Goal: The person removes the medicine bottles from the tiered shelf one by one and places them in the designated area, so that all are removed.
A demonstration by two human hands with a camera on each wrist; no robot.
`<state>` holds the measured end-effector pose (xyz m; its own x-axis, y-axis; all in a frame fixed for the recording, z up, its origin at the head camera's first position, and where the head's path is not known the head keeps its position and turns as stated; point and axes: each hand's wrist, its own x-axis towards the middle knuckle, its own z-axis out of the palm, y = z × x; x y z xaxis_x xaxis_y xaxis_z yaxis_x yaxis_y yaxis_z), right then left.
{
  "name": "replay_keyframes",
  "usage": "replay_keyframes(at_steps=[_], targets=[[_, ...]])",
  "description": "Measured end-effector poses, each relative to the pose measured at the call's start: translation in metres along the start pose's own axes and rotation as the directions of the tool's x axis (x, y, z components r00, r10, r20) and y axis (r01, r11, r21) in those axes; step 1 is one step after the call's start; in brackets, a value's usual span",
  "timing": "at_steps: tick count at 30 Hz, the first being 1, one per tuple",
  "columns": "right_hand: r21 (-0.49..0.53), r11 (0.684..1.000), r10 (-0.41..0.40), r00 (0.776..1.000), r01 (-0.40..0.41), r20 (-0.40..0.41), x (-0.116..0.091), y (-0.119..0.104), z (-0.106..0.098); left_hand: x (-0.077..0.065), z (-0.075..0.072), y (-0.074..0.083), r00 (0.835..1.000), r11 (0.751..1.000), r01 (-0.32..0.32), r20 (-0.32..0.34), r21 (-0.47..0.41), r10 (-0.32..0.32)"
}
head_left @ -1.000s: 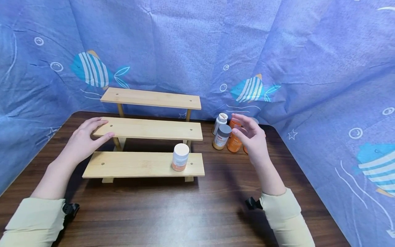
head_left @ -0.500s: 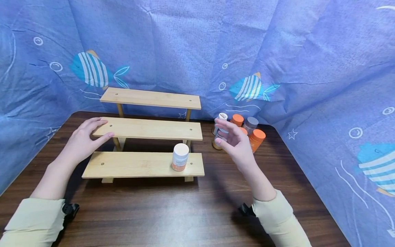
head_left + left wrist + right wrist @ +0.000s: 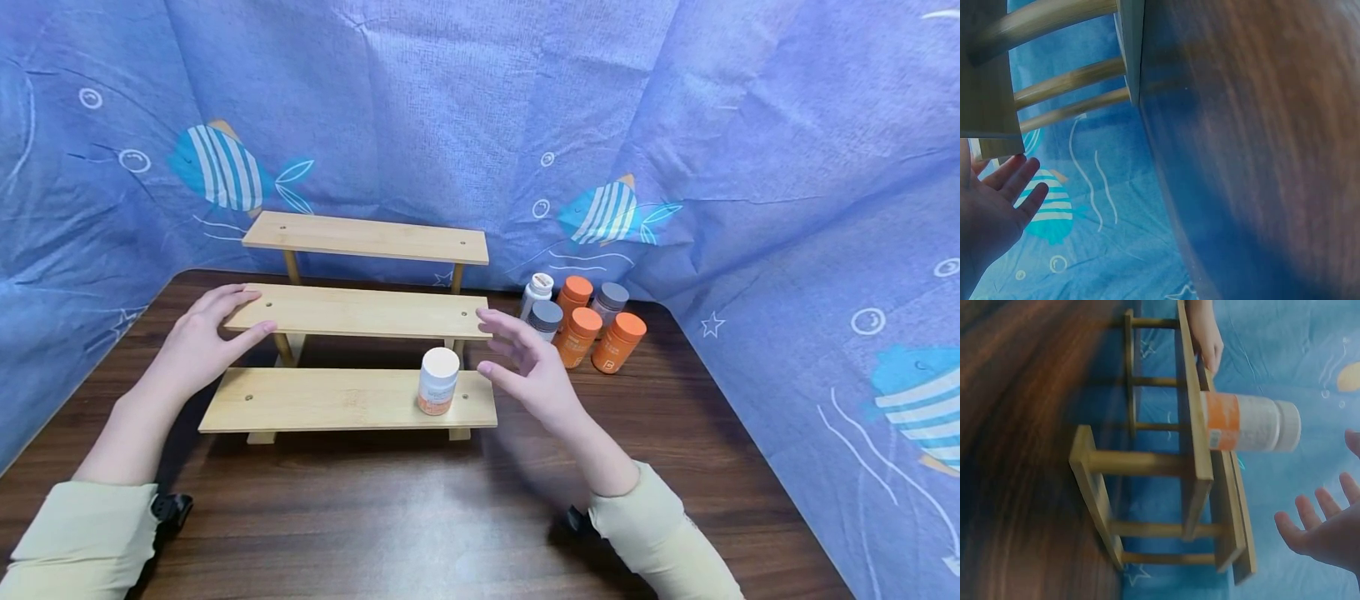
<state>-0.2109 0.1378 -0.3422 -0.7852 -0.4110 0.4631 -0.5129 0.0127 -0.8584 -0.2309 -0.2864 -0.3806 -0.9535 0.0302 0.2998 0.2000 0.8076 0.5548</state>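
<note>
A three-tier wooden display rack stands on the table. My left hand holds the left end of its middle shelf, thumb at the front edge and fingers toward the back. In the left wrist view, the left fingers reach the shelf's corner. On the lowest shelf, near the right end, stands a white supplement bottle with an orange band at its base. My right hand hovers just right of that bottle, fingers spread and holding nothing. The right wrist view shows the right hand apart from the bottle.
Several bottles stand grouped on the table right of the rack: a white-capped one, orange ones and grey-capped ones. A blue fish-print cloth hangs behind and along the sides.
My right hand has moved left, away from the grouped bottles and toward the bottle on the lowest shelf, uncovering the group. My left hand has stayed on the rack.
</note>
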Motion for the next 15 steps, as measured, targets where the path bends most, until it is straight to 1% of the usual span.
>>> replay_keyframes(at_steps=[4, 12, 15], targets=[[-0.002, 1.000, 0.011, 1.000, -0.011, 0.025, 0.000, 0.004, 0.008, 0.001, 0.000, 0.000, 1.000, 1.000, 0.000, 0.003, 0.000, 0.000], [0.033, 0.999, 0.029, 0.996, -0.031, 0.082, 0.000, 0.019, 0.021, 0.001, -0.001, -0.001, 1.000, 1.000, 0.005, 0.010, 0.006, -0.005], [0.028, 0.998, 0.057, 0.994, -0.059, 0.090, 0.001, 0.021, 0.026, 0.001, -0.001, -0.001, 1.000, 1.000, 0.007, 0.009, 0.007, -0.007]])
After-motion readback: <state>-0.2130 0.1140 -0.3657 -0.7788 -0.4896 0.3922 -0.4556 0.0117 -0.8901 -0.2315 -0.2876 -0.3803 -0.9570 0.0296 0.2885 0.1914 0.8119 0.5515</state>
